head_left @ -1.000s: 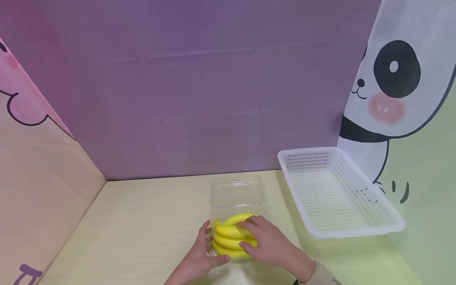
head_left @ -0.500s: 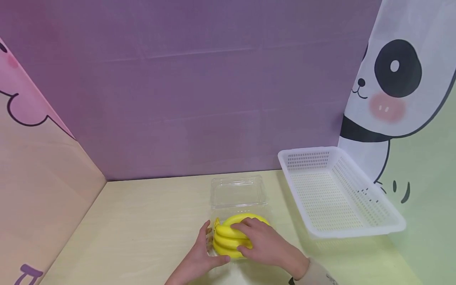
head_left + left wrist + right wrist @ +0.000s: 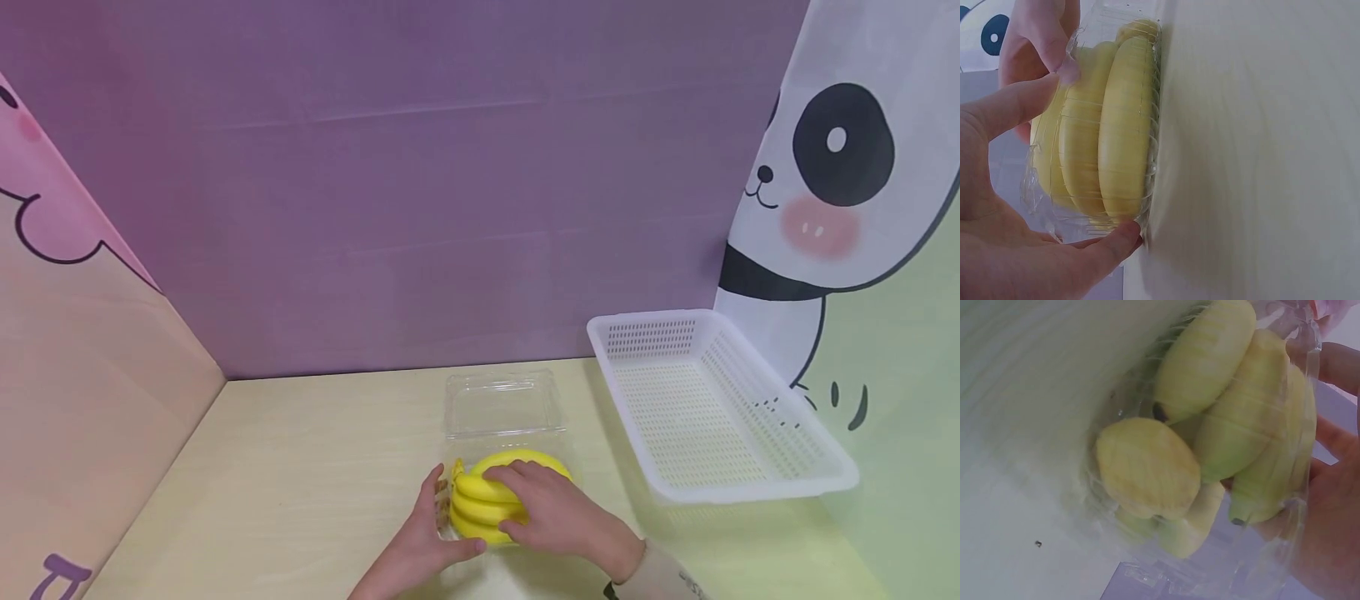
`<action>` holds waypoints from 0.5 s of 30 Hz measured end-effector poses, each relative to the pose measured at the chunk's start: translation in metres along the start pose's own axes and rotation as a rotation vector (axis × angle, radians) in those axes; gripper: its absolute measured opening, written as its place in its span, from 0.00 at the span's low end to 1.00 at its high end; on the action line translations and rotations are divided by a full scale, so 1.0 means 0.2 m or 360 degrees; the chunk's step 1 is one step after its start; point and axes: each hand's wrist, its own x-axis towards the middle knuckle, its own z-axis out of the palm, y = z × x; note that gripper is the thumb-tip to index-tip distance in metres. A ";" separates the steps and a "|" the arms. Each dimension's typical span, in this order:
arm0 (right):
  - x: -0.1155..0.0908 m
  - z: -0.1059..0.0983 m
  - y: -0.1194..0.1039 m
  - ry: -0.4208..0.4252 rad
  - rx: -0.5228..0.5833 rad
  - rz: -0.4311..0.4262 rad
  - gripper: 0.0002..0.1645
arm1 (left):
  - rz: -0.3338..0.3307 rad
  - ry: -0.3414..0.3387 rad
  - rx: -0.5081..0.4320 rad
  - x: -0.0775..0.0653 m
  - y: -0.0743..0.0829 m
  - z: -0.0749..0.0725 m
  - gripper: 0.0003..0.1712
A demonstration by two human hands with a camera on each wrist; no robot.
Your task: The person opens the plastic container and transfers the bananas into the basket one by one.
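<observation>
Banana bunch (image 3: 480, 508) in the clear clamshell base (image 3: 1030, 187) on the worktop (image 3: 322, 467), lid (image 3: 502, 404) lying open behind. Left hand (image 3: 420, 546): thumb and fingers spread wide, bracing the stem end. Right hand (image 3: 558, 512): fingers curled over the bunch, gripping from above. Reads as fitting the bunch in; right wrist view hazy, can't tell how deep it sits. Next move calls for easing it below the rim, base steadied.
</observation>
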 end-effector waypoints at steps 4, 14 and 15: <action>0.01 0.01 0.00 0.0018 -0.0002 0.0003 0.33 | 0.0012 -0.0001 -0.0004 0.00 0.00 0.00 0.70; 0.02 0.01 0.01 0.0046 -0.0007 -0.0013 0.36 | 0.0028 -0.0038 -0.0027 0.01 -0.02 0.00 0.70; 0.02 0.01 0.01 0.0046 -0.0010 -0.0012 0.36 | 0.0031 -0.0041 -0.0026 0.01 -0.02 0.00 0.70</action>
